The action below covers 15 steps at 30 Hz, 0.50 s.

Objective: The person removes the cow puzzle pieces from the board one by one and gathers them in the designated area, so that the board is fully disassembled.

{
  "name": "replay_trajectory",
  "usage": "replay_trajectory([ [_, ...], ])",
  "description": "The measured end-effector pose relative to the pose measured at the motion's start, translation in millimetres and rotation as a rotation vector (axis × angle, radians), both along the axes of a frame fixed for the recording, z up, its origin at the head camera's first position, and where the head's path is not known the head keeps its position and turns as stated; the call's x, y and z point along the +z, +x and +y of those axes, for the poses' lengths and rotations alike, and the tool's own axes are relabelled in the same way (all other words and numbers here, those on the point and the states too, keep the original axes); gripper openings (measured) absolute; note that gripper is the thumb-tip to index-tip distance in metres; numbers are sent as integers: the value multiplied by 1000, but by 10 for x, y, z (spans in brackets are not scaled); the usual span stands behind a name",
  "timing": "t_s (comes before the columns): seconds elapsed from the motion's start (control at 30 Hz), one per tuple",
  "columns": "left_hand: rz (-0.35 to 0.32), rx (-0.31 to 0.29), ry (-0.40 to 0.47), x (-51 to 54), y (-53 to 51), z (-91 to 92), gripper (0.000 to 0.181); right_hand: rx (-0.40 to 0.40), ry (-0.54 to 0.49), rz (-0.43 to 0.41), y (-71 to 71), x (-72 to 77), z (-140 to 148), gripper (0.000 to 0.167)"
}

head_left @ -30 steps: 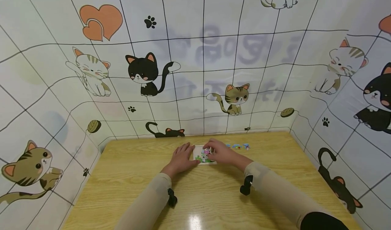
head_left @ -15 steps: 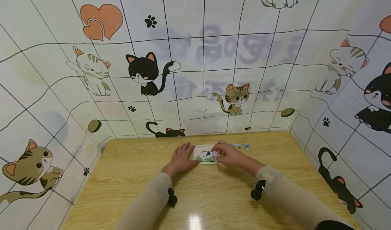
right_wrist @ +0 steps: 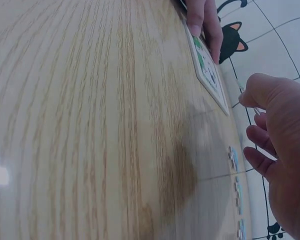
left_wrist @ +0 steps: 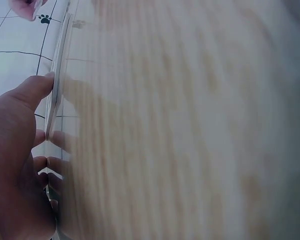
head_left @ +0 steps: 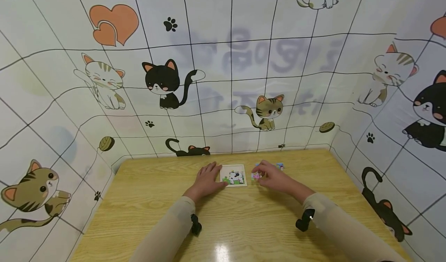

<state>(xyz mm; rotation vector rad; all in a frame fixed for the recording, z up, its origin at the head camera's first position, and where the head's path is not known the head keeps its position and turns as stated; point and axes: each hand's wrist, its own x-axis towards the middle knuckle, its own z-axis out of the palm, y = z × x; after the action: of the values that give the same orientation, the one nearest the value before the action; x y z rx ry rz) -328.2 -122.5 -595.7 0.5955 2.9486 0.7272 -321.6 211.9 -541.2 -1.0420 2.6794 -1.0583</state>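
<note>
A small white-bordered jigsaw puzzle board [head_left: 228, 170] lies near the back of the table; its lower part shows a cow's body and green grass. My left hand [head_left: 206, 181] rests at the board's left side, fingers extended, with the thumb touching the lower left corner. In the left wrist view that thumb [left_wrist: 37, 89] lies against the board's edge [left_wrist: 60, 65]. To the right of the board my right hand [head_left: 275, 178] pinches a pink puzzle piece [head_left: 256, 175] between thumb and fingers, raised off the table in the right wrist view, where only its thin edge [right_wrist: 257, 111] shows.
Several loose blue-toned puzzle pieces [right_wrist: 233, 159] lie in a row right of the board, partly hidden behind my right hand in the head view; one piece [head_left: 280, 165] shows at the end. A cat-patterned curtain [head_left: 216, 119] surrounds the wooden table [head_left: 223, 219].
My right hand has moved right, off the board, carrying the pink puzzle piece and uncovering the cow picture. The left hand and the board have stayed in place.
</note>
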Motion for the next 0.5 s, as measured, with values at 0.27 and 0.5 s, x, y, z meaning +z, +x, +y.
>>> replay_trajectory([
  [0.27, -23, 2, 27, 44, 30, -3, 86, -3, 11, 16, -15, -26, 133, 33],
  [0.5, -16, -3, 12, 192, 113, 28, 83, -11, 14, 31, -65, -80, 200, 32],
])
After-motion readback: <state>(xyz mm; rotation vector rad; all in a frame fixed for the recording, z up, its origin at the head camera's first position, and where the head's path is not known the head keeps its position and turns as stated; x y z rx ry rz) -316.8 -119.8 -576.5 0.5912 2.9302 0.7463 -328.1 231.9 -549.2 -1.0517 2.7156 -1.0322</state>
